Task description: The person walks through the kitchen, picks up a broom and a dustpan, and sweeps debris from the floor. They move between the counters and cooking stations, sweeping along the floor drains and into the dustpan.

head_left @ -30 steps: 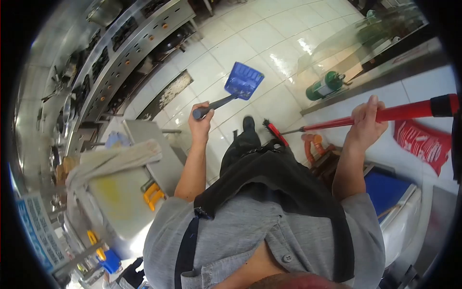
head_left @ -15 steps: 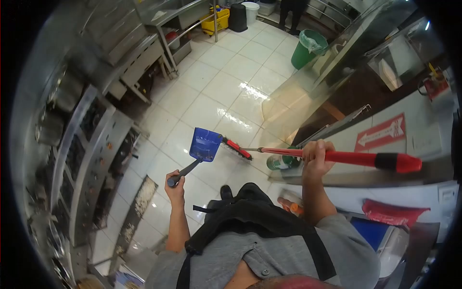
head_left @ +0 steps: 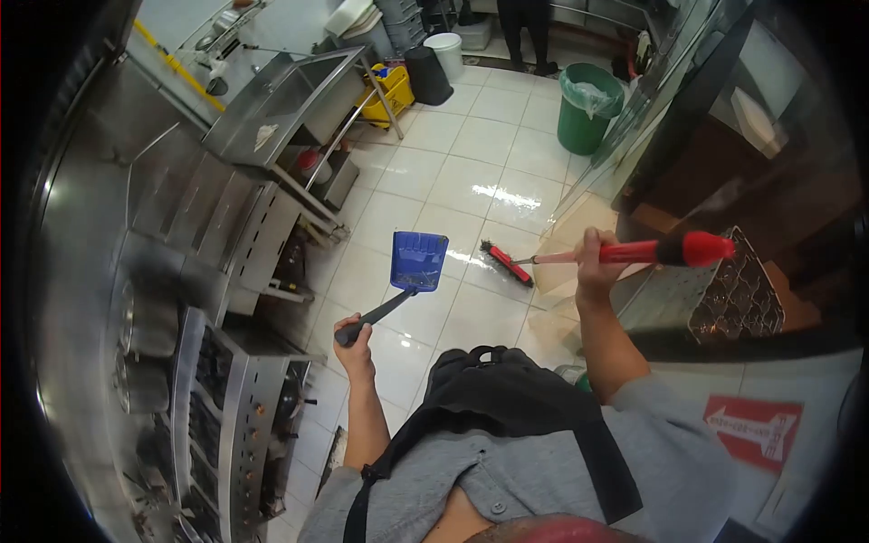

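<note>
My left hand point(head_left: 354, 342) is wrapped round the dark handle of a blue dustpan point(head_left: 418, 262). Some small bits of debris show in the pan, near its handle end. My right hand point(head_left: 595, 268) grips the red pole of a broom point(head_left: 509, 264) just below its black and red end. The broom's red head with dark bristles is down by the white tiled floor point(head_left: 444, 195), to the right of the dustpan and apart from it.
At left stand a stove point(head_left: 237, 434) and a steel sink table point(head_left: 290, 104). Farther off are a yellow mop bucket point(head_left: 389, 98), a black bin point(head_left: 425, 77), a white bucket point(head_left: 445, 54) and a green bin point(head_left: 584, 118). Another person's legs point(head_left: 525, 34) show at the back.
I have moved forward along the floor, and the sink and bins are nearer. The broom head has moved away from the dustpan's edge, to the right. Both hands keep their grip.
</note>
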The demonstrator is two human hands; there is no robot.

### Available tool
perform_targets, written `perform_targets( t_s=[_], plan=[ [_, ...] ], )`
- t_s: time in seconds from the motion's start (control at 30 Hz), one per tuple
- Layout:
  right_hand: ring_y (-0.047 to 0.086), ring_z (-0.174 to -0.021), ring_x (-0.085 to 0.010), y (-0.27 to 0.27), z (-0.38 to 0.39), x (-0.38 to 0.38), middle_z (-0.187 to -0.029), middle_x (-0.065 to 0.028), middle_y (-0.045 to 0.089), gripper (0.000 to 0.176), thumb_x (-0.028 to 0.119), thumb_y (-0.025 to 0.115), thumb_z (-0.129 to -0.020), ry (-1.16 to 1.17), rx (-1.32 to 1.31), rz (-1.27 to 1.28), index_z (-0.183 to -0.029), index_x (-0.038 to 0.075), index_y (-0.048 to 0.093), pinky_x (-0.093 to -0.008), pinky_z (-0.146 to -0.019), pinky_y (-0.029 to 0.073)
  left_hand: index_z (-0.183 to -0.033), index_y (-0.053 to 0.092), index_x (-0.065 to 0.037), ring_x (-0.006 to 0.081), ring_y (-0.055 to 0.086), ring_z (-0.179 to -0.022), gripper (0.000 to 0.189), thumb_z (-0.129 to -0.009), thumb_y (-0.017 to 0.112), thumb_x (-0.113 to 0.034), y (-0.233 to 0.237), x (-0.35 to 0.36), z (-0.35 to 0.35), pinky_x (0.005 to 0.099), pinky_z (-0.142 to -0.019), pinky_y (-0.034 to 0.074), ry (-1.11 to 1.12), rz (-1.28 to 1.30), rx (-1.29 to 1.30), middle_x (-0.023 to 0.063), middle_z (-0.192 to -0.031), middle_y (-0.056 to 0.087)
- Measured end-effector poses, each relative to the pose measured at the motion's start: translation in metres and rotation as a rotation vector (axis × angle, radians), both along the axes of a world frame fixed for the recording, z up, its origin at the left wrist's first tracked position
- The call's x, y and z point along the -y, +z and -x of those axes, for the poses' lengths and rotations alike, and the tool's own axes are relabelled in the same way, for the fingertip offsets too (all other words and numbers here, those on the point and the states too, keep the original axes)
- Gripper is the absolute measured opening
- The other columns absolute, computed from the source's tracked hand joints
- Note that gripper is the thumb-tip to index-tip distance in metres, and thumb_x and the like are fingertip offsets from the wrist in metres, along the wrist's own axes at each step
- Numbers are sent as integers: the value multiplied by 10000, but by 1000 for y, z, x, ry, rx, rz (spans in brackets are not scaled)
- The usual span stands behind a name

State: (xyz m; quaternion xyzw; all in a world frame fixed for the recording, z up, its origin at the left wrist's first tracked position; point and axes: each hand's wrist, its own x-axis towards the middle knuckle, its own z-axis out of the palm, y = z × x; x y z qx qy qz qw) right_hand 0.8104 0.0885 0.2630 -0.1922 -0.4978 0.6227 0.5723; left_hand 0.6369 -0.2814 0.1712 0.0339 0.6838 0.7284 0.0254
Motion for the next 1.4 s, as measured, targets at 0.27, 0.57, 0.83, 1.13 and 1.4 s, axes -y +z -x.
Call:
perform_targets(
  t_s=[0.27, 0.57, 0.83, 1.13, 1.4],
  plan=[
    [417, -445, -45, -17, 129, -147, -573, 43, 462, 153, 58, 631, -845, -238, 138, -77, -735, 85, 529, -202, -417, 320, -969, 548, -22, 216, 538, -1022, 269, -728, 652, 35, -18, -155, 155, 318, -913, 408, -198, -13, -18, 154, -1074, 572],
    [309, -551, -48, 15, 185, -211, -554, 63, 328, 381, 134, 672, -827, -348, 296, -8, -561, 67, 407, -269, -488, 265, -993, 561, -35, 140, 532, -828, 258, -749, 630, 9, -29, -381, 349, 260, -706, 463, -583, -66, -17, 74, -968, 548],
    [377, -519, -73, 24, 186, -222, -533, 32, 390, 337, 96, 673, -811, -462, 359, 45, -578, 54, 433, -260, -487, 307, -987, 544, -63, 146, 547, -860, 266, -750, 644, 6, 8, -581, 443, 280, -714, 488, -693, -151, 22, 51, -961, 550],
    [429, -504, -46, -10, 180, -289, -632, 36, 469, 131, 6, 589, -841, -614, 93, 115, -799, 92, 499, -202, -449, 354, -1013, 555, -30, 212, 600, -807, 308, -723, 650, 10, 61, -828, 503, 379, -721, 560, -869, -211, -26, 74, -905, 567],
    [336, -406, -87, 13, 234, -291, -514, -3, 337, 172, 32, 451, -910, -914, 123, 103, -752, 72, 396, -231, -392, 295, -875, 605, -90, 120, 558, -651, 240, -665, 681, -4, 66, -1041, 498, 284, -623, 464, -1003, 89, -640, 29, -720, 610]
  ],
)
